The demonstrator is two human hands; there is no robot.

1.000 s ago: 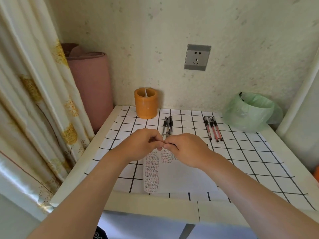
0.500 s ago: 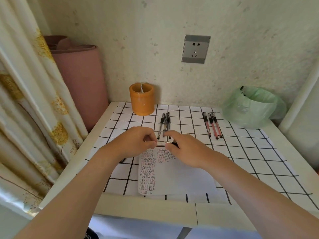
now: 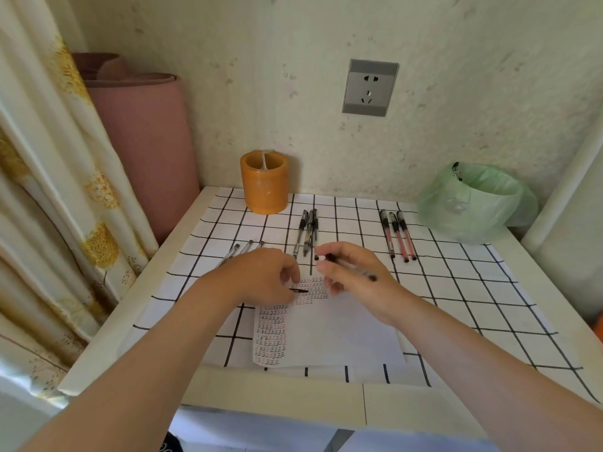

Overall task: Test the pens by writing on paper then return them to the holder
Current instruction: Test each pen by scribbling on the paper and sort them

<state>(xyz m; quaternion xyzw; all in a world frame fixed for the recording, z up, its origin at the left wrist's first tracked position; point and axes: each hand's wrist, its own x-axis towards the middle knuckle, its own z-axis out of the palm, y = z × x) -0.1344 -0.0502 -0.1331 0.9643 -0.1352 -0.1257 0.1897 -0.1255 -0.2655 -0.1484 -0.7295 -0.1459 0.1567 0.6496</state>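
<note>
- The orange holder (image 3: 264, 187) stands upright at the back left.
- The left hand (image 3: 261, 277), fingers curled, pinches a thin dark piece (image 3: 299, 290) that points right over the paper (image 3: 326, 334).
- The right hand (image 3: 355, 278) pinches a pen (image 3: 352, 267) above the paper's top edge, with its long axis running far-left to near-right.
- 3 red pens (image 3: 398, 236) lie pointing away.

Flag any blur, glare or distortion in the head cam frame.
Head view: soft even daylight, no glare; wide-angle bowing curves the curtain at the left rim; right hand and its pen slightly motion-smeared; dark piece in the left hand too soft to identify.
</note>
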